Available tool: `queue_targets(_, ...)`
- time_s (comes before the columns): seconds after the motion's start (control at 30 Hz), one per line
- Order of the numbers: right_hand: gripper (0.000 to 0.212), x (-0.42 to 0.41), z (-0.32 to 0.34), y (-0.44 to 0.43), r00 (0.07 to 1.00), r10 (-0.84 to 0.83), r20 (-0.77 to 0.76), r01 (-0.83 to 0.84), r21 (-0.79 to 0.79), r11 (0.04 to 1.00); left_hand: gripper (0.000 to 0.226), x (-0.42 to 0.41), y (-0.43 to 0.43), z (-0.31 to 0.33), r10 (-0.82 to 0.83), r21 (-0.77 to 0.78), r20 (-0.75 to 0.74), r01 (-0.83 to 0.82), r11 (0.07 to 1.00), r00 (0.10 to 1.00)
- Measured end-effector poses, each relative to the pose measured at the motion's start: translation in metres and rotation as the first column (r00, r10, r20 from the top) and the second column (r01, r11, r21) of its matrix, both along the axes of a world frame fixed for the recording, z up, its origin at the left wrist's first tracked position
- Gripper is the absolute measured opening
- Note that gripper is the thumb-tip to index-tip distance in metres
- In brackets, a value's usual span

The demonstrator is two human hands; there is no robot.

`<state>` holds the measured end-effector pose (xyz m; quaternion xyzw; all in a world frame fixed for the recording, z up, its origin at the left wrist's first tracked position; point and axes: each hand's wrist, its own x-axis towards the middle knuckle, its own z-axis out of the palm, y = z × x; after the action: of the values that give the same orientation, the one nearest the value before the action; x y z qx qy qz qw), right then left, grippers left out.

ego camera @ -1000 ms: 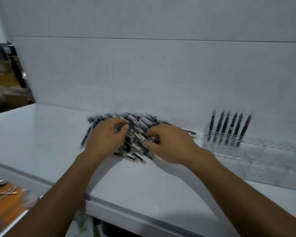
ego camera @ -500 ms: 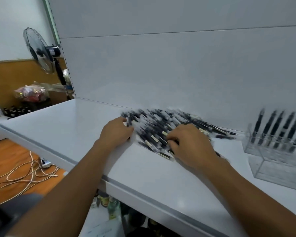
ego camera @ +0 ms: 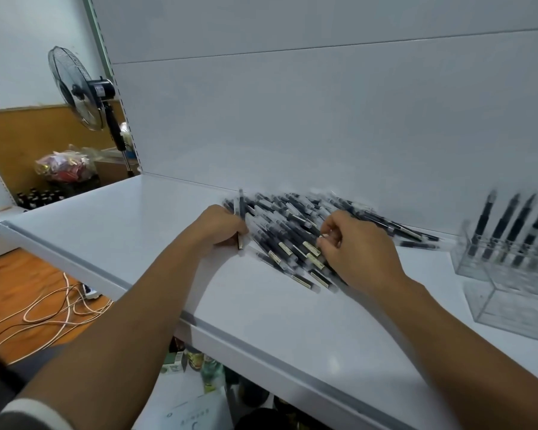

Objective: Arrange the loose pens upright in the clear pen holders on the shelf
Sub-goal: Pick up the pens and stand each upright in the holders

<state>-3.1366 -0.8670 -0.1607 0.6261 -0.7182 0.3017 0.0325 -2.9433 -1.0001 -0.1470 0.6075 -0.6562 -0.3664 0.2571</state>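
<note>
Fan point(ego camera: 75, 88) standing left, loose pens point(ego camera: 292, 234) lying heaped on shelf point(ego camera: 106, 225), left hand point(ego camera: 221, 226) gripping one pen point(ego camera: 240, 206), right hand point(ego camera: 354, 246) curling, grasp unclear, clear holder point(ego camera: 461, 259) carrying standing pens point(ego camera: 507, 218)

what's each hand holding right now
Left hand: grips one slim black pen.
Right hand: fingers curled into the pile of loose black pens; a grip cannot be told.

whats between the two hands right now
Head view: part of the loose pen pile lies on the shelf between the left hand, which grips one pen, and the right hand.
</note>
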Motion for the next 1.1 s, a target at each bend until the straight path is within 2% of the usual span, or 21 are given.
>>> queue_targets(0.17,0.027,0.007,0.001,-0.003,0.991,0.011,-0.133,-0.004,0.051,0.999,0.004,-0.002,0.003,-0.003,-0.047,-0.016,-0.110,0.045,0.999,0.993)
queue_targets(0.27,0.023,0.006,0.001,-0.005,0.992,-0.004,-0.125,0.014,0.077,0.997,0.007,-0.005,0.009,-0.008,-0.050,-0.021,-0.272,0.046,0.999,0.961)
queue_targets(0.37,0.016,0.004,0.001,-0.006,0.997,0.001,-0.078,0.007,0.101,0.995,0.010,-0.008,0.012,-0.013,-0.030,-0.012,-0.477,0.028,1.000,0.879)
queue_targets(0.5,0.012,0.003,0.001,-0.005,0.998,0.005,-0.065,0.003,0.115,0.993,0.022,-0.013,0.012,-0.014,-0.084,-0.120,-0.499,0.028,0.992,0.862)
queue_targets(0.57,0.012,0.001,0.002,-0.004,1.000,0.003,-0.004,-0.002,0.103,0.995,0.022,-0.016,0.015,-0.011,-0.126,-0.161,-0.523,0.048,0.986,0.843)
queue_targets(0.7,0.014,-0.003,0.004,0.000,0.974,0.003,0.228,-0.030,0.112,0.993,0.021,-0.027,0.026,-0.004,-0.203,-0.213,-0.604,0.089,0.973,0.771)
queue_targets(0.8,0.008,-0.003,0.006,0.003,0.871,0.020,0.491,-0.060,0.066,0.996,0.021,-0.037,0.037,0.002,-0.217,-0.212,-0.691,0.093,0.973,0.689)
queue_targets(0.87,0.008,-0.002,0.011,0.006,0.808,0.055,0.587,-0.084,0.021,0.996,0.017,-0.044,0.046,0.007,-0.208,-0.206,-0.717,0.082,0.975,0.665)
queue_targets(0.93,0.006,-0.004,0.020,0.012,0.803,0.090,0.589,-0.109,-0.003,0.994,0.015,-0.053,0.054,0.011,-0.224,-0.209,-0.729,0.101,0.973,0.647)
queue_targets(1.1,0.003,-0.034,0.043,0.040,0.861,0.085,0.502,-0.098,0.000,0.995,0.014,-0.092,0.079,0.019,-0.327,-0.240,-0.732,0.223,0.945,0.598)
